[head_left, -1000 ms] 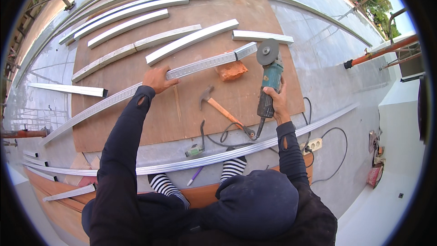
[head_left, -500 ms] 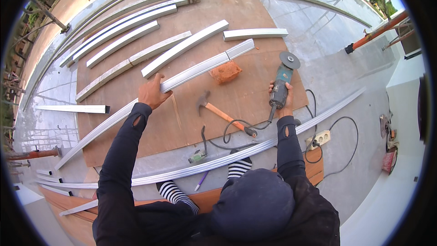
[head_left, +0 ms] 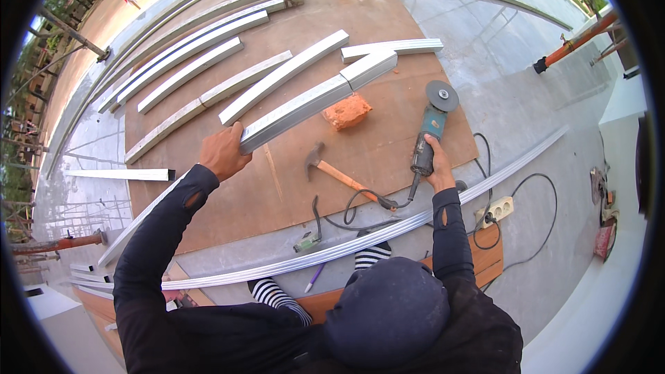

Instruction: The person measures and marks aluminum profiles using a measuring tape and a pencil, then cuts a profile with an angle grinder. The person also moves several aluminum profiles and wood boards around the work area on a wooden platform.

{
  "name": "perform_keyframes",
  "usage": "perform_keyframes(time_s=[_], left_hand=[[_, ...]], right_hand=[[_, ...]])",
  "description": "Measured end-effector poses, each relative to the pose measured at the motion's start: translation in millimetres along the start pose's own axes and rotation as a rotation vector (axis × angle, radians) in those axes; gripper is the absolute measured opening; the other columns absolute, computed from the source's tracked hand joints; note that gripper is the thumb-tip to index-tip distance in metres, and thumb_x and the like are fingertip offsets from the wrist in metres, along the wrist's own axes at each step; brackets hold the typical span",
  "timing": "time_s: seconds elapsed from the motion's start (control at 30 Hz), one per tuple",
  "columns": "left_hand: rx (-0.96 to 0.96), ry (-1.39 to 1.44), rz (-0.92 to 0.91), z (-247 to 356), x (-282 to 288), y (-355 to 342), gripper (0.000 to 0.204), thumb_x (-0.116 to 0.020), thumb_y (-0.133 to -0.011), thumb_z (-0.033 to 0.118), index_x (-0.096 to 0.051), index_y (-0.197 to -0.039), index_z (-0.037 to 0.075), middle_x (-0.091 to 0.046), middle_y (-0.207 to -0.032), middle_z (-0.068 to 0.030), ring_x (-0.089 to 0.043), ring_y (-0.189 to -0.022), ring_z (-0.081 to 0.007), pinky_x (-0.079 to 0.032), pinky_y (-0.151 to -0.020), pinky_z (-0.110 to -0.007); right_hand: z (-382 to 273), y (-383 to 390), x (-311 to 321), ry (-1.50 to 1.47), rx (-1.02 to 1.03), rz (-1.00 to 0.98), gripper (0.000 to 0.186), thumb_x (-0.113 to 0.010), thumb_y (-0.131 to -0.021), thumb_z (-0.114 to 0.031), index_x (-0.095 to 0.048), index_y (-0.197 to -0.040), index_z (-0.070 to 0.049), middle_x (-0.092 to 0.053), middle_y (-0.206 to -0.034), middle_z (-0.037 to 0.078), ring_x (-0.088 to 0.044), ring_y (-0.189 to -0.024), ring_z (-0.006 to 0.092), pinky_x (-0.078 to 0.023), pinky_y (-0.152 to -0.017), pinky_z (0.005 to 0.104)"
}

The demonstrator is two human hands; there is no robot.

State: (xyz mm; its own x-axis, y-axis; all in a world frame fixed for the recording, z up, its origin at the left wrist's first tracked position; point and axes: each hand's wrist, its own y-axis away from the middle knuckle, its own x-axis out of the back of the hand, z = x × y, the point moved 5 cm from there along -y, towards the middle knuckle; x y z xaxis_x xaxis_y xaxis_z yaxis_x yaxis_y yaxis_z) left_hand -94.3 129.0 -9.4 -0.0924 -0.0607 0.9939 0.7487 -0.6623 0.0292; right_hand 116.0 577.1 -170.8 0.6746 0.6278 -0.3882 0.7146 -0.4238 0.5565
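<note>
1. The left arm is stretched forward; a long metal profile [head_left: 298,109] is clasped by the curled left hand [head_left: 223,154], running forward-right and back-left of it.
2. An angle grinder [head_left: 430,127] is gripped in the wrapped right hand [head_left: 440,164], its disc held ahead of that hand.
3. Between the hands, bare wooden board [head_left: 235,215] is exposed around a hammer [head_left: 345,179]; the board's edge is seen just beyond the right hand.

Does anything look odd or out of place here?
The ragged orange brick chunk on the brown board, just beside the metal bar in the left hand. It looks broken, and its rough shape stands out among the smooth, pale bars.
</note>
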Motion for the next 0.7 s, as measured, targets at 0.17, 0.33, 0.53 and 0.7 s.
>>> perform_keyframes(time_s=[0.17,0.33,0.53,0.7], left_hand=[[0.044,0.025,-0.050,-2.8,6.3,8.1,0.032,-0.068,-0.075,0.022,-0.052,-0.097,0.004,-0.065,-0.077,-0.0195,-0.064,-0.074,-0.0408,-0.049,-0.066,-0.050],[0.103,0.111,-0.029,-10.2,-4.4,18.7,0.035,-0.069,-0.075,0.018,-0.052,-0.103,0.006,-0.066,-0.081,-0.0213,-0.063,-0.077,-0.0432,-0.049,-0.068,-0.051],[0.149,0.132,-0.029,-11.1,-5.1,29.8,0.035,-0.068,-0.074,0.017,-0.052,-0.103,0.006,-0.066,-0.083,-0.0210,-0.064,-0.078,-0.0431,-0.048,-0.068,-0.052],[0.124,0.146,-0.004,-8.1,0.0,34.5,0.034,-0.068,-0.075,0.018,-0.053,-0.103,0.007,-0.067,-0.084,-0.0209,-0.064,-0.078,-0.0418,-0.049,-0.068,-0.051]], right_hand=[[-16.1,11.8,13.2,0.480,0.139,0.305,0.051,-0.072,-0.085,-0.042,-0.063,-0.106,0.004,-0.065,-0.076,0.009,-0.066,-0.065,0.0213,-0.053,-0.061,0.0334],[-29.7,40.6,12.8,1.118,0.380,0.517,0.059,-0.076,-0.081,-0.037,-0.061,-0.120,0.005,-0.068,-0.094,0.016,-0.066,-0.085,0.0298,-0.050,-0.077,0.0412],[-107.3,99.0,-169.2,1.603,1.304,0.132,0.067,-0.076,-0.075,-0.021,-0.055,-0.137,-0.007,-0.051,-0.141,0.012,-0.045,-0.132,0.0257,-0.025,-0.114,0.0484],[-108.6,75.2,-261.2,1.895,1.599,-0.366,0.057,-0.074,-0.075,-0.014,-0.059,-0.130,-0.009,-0.060,-0.126,0.007,-0.053,-0.124,0.0229,-0.016,-0.121,0.0521]])
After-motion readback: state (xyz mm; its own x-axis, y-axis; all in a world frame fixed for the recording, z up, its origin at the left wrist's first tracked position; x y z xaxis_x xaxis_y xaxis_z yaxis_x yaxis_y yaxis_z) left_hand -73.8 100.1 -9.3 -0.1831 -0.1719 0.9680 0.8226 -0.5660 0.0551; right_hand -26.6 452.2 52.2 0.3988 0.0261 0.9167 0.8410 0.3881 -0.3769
